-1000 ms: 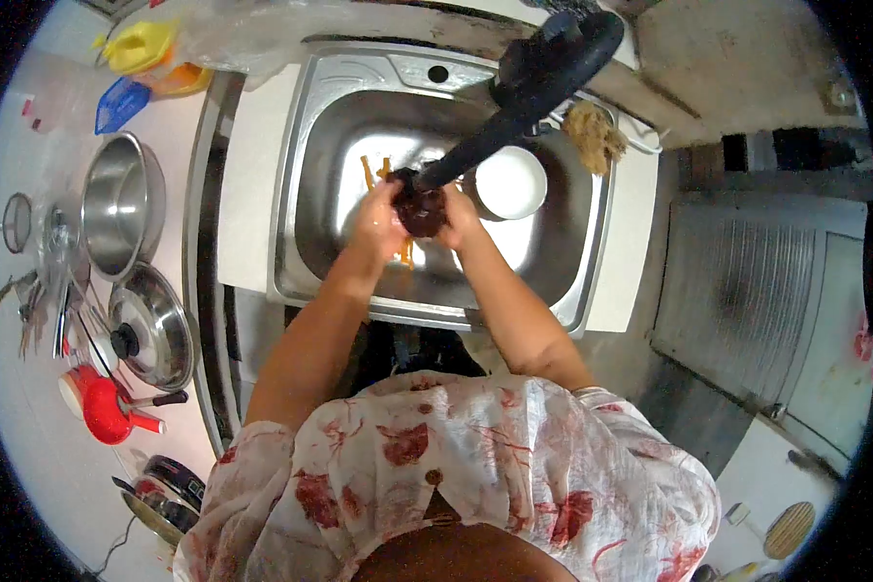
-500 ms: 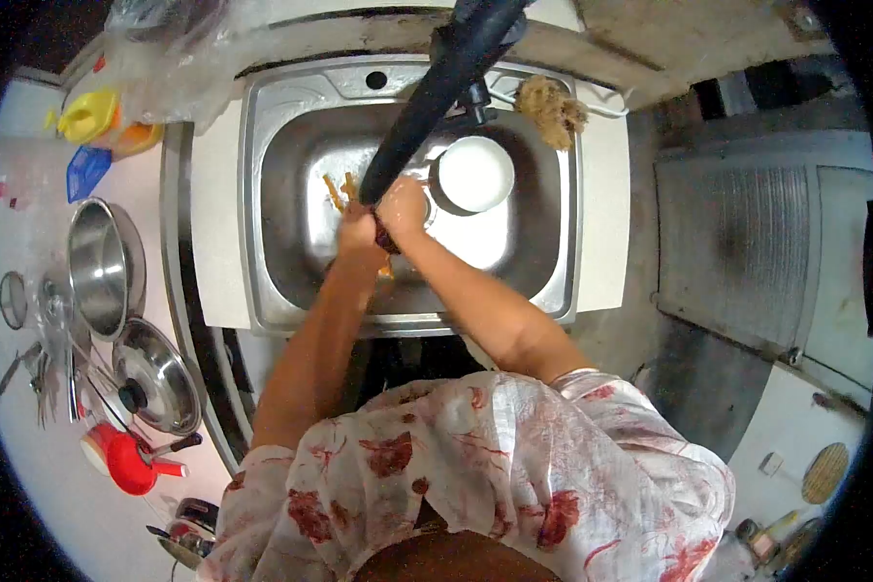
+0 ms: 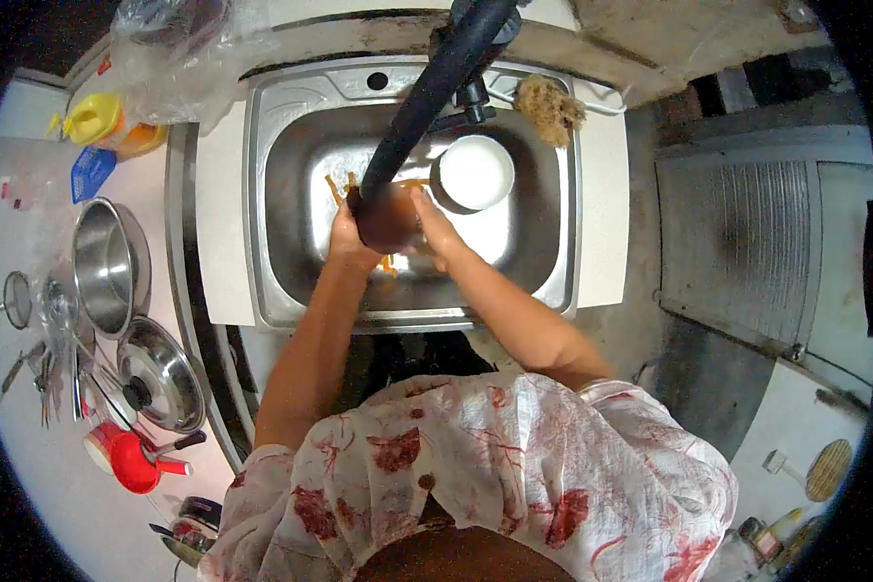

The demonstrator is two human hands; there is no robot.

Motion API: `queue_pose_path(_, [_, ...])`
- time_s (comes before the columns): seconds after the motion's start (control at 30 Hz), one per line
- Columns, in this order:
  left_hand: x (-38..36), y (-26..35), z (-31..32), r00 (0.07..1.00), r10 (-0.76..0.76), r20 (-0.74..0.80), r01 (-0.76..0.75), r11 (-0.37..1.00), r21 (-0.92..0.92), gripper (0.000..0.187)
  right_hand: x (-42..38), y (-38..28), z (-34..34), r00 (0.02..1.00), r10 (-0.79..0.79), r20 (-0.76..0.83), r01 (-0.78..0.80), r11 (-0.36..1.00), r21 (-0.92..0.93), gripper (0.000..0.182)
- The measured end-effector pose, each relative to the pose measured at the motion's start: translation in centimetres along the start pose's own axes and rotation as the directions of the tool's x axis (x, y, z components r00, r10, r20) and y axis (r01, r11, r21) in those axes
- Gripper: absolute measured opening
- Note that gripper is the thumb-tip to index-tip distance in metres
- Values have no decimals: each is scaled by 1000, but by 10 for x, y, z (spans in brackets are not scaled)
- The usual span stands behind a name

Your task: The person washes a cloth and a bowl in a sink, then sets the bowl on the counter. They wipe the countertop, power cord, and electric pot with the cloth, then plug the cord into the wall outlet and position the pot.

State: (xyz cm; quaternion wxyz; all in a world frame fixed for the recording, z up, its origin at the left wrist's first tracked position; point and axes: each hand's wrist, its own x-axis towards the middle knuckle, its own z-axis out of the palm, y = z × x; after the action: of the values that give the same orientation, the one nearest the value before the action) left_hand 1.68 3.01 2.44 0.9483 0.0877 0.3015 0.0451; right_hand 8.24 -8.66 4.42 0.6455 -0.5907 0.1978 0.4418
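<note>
Both of my hands are in the metal sink (image 3: 514,257), under the black faucet (image 3: 427,97). Between them is a dark brown rounded thing (image 3: 390,221), too blurred to name. My left hand (image 3: 347,236) grips its left side, the fingers partly hidden by the faucet. On its right side, my right hand (image 3: 436,231) holds it with the thumb side up. Thin orange peel-like strips (image 3: 336,188) lie on the sink floor around my hands. A white round bowl (image 3: 476,173) sits right of my right hand.
A tan scrubbing sponge (image 3: 549,109) rests on the sink's back right corner. Along the left counter are a yellow bottle (image 3: 94,118), a steel basin (image 3: 102,267), a lid (image 3: 160,373), a red ladle (image 3: 134,462) and utensils. Plastic bags (image 3: 179,63) hang at back left.
My hands have moved apart slightly, the right one lower and to the right. The dark brown thing shows more fully between them. More orange strips are visible behind it.
</note>
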Motion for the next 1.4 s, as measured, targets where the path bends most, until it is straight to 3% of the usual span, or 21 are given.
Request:
queue_pose_path(0.07, [23, -17, -33, 986, -48, 157, 72, 986, -151, 41, 3, 9, 3, 989, 108, 104, -120, 985, 122, 34])
queue_pose_path(0.1, [28, -23, -26, 941, 284, 184, -338, 749, 570, 42, 8, 8, 11, 991, -26, 135, 5, 988, 153, 33])
queue_pose_path(0.17, [20, -13, -25, 977, 171, -124, -146, 970, 192, 43, 21, -2, 20, 981, -191, 36, 188, 980, 63, 31])
queue_pose_path(0.3, [23, -14, -21, 921, 378, 90, -364, 760, 538, 36, 12, -22, 38, 980, -195, 49, 163, 913, 375, 25])
queue_pose_path(0.37, [21, -24, -2, 900, 423, 103, -430, 827, 363, 31, 12, -11, 44, 952, -222, 209, 159, 946, 283, 25])
queue_pose_path(0.4, [11, -19, 15, 940, 340, 20, -340, 939, 40, 29, 7, -10, 43, 952, -217, 217, 153, 949, 277, 25])
queue_pose_path(0.43, [14, -17, 5, 937, 348, 13, -349, 937, 33, 29, 0, -12, 36, 931, -312, 188, 299, 950, 93, 26])
queue_pose_path(0.47, [21, -12, -3, 888, 455, 62, -450, 833, 322, 25, -5, -15, 31, 893, -411, 181, 432, 897, -97, 26])
queue_pose_path(0.53, [16, -8, 8, 828, 545, 136, -515, 641, 569, 22, -5, -4, 24, 893, -425, 147, 444, 886, -135, 29])
queue_pose_path(0.57, [12, -12, 18, 834, 550, 36, -469, 673, 572, 20, -13, -5, 25, 970, -197, 140, 171, 969, 178, 30])
queue_pose_path(0.6, [21, -17, 5, 752, 649, 113, -521, 482, 704, 21, -18, -6, 26, 979, 36, 203, -129, 876, 466, 31])
queue_pose_path(0.67, [42, -26, -21, 537, 803, 258, -470, 31, 882, 22, 5, 4, 30, 943, -15, 331, -176, 824, 539, 32])
queue_pose_path(0.73, [35, -21, -17, 739, 668, 89, -586, 571, 575, 18, 15, 0, 40, 986, -85, 146, 3, 873, 488, 28])
queue_pose_path(0.8, [31, -16, -18, 860, 510, -6, -509, 859, 48, 35, 19, 4, 47, 957, -281, 67, 213, 842, 495, 20])
queue_pose_path(0.87, [34, -14, -20, 821, 567, 64, -571, 812, 126, 29, 25, 6, 50, 955, -297, 7, 249, 811, 529, 22])
queue_pose_path(0.9, [7, -14, 30, 848, 528, -58, -531, 843, -85, 17, 33, 12, 48, 945, -328, 5, 277, 807, 522, 23])
queue_pose_path(1.07, [51, -13, -22, 896, 401, -190, -431, 889, -153, 21, 21, -5, 53, 943, -327, 55, 262, 835, 484, 15])
queue_pose_path(1.1, [80, -13, -62, 839, 537, -82, -522, 839, 154, 22, 25, -5, 50, 933, -344, 102, 262, 847, 463, 17])
queue_pose_path(1.17, [53, -8, -4, 851, 438, -290, -470, 881, -49, 28, 13, -13, 59, 929, -347, 126, 285, 891, 352, 20])
queue_pose_path(1.3, [66, 5, -14, 883, 327, -336, -263, 939, 222, 30, 3, -21, 60, 902, -388, 189, 372, 921, 113, 24])
queue_pose_path(1.4, [84, -2, -32, 938, 260, -229, -284, 956, -79, 36, 6, -20, 57, 876, -443, 189, 452, 892, -5, 28])
